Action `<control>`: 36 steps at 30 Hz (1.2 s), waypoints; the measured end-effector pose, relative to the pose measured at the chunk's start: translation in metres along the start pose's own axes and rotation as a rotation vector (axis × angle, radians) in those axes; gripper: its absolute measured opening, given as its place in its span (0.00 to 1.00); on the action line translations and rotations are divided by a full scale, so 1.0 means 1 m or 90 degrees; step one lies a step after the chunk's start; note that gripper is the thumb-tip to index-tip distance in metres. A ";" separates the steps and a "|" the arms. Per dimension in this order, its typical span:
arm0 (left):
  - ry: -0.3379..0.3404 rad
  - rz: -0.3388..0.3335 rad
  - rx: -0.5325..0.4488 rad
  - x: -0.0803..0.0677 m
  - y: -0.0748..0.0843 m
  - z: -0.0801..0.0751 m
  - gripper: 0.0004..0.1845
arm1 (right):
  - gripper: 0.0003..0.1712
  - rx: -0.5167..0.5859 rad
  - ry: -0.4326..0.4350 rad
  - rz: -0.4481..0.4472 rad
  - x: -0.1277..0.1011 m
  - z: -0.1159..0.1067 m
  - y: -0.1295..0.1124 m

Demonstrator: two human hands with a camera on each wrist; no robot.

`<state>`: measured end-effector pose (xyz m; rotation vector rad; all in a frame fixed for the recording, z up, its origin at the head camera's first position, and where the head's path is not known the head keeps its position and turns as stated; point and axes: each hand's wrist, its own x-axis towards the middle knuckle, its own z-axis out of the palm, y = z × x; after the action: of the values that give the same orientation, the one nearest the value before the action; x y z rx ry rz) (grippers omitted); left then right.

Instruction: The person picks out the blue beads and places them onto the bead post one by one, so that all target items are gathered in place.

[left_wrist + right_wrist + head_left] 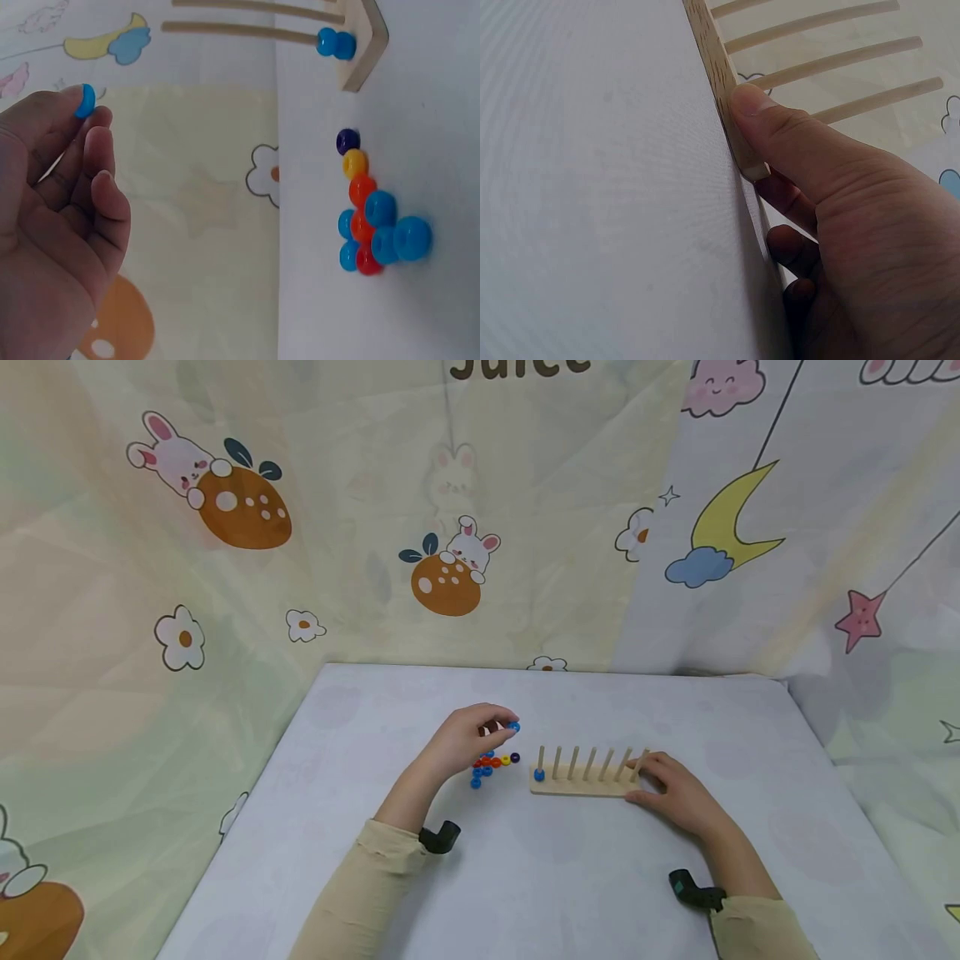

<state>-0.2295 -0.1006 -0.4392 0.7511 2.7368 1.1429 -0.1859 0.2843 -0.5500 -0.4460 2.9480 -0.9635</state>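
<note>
A blue bead [87, 101] is pinched between the thumb and index finger of my left hand [480, 733], held above the table. Below that hand lies a cluster of loose beads [362, 225] in blue, red, orange, yellow and dark purple. To its right stands a wooden peg board [577, 789] with several upright pegs. Blue beads [336, 43] sit stacked at the foot of its leftmost peg; the other pegs in the head view carry none. My right hand [675, 789] grips the board's right end, its thumb on the front edge [754, 101].
A white-covered table [570, 877] carries everything. Behind and beside it hangs a patterned cloth [555, 568] with rabbits, flowers and a moon. Black wrist cameras [441, 837] are strapped at both sleeve cuffs.
</note>
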 end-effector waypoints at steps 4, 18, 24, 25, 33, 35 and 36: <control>-0.012 0.020 -0.004 0.003 0.005 0.007 0.12 | 0.32 -0.001 -0.001 0.002 0.000 0.000 0.001; -0.047 0.011 -0.040 0.009 0.008 0.029 0.13 | 0.33 0.012 -0.004 0.010 0.002 0.001 0.001; -0.047 0.033 -0.012 0.010 0.008 0.034 0.13 | 0.33 0.006 -0.003 0.008 0.002 0.000 0.002; -0.048 0.036 -0.012 0.010 0.008 0.034 0.13 | 0.32 0.008 -0.003 0.007 0.002 0.000 0.002; -0.061 0.039 -0.004 0.011 0.010 0.038 0.13 | 0.30 0.006 0.007 -0.006 0.002 0.000 0.002; -0.063 0.037 -0.006 0.011 0.010 0.039 0.13 | 0.30 0.006 0.006 -0.009 0.001 0.000 0.002; -0.065 0.036 -0.007 0.011 0.009 0.040 0.13 | 0.30 0.007 0.007 -0.009 0.001 0.000 0.002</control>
<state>-0.2255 -0.0637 -0.4603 0.8663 2.6402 1.0969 -0.1877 0.2857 -0.5515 -0.4631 2.9520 -0.9869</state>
